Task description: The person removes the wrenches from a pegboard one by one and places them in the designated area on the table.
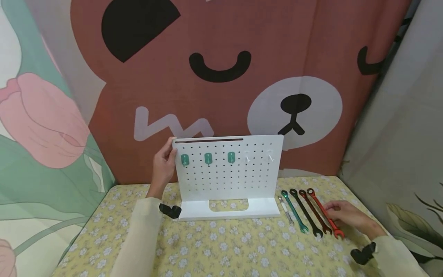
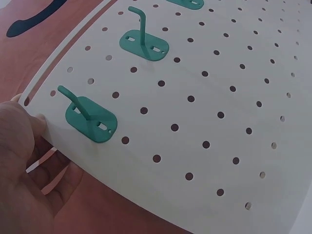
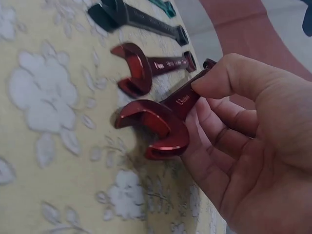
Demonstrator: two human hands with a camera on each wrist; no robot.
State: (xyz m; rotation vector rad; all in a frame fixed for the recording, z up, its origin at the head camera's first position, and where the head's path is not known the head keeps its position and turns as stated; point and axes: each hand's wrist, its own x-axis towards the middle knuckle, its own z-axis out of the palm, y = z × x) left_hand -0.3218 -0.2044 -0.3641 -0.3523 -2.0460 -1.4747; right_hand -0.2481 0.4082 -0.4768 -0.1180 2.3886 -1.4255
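A white pegboard (image 1: 225,181) stands upright on its base, with green hooks (image 2: 91,119) along its upper left and two white hooks (image 1: 270,157) farther right. My left hand (image 1: 163,163) grips the board's upper left edge, thumb in front and fingers behind, as the left wrist view shows. On the right, my right hand (image 1: 347,215) pinches the bright red wrench (image 3: 163,127) by its shaft between thumb and fingers. Beside that wrench lie a dark red wrench (image 1: 315,212), a black wrench (image 1: 306,212), a green wrench (image 1: 294,211) and a small silver wrench (image 1: 285,210).
A yellow floral cloth (image 1: 221,250) covers the table. Behind it hangs a curtain (image 1: 221,104) with a large brown bear print. Another curtain (image 1: 398,146) closes off the right side. The wrenches lie close together, just right of the board's base.
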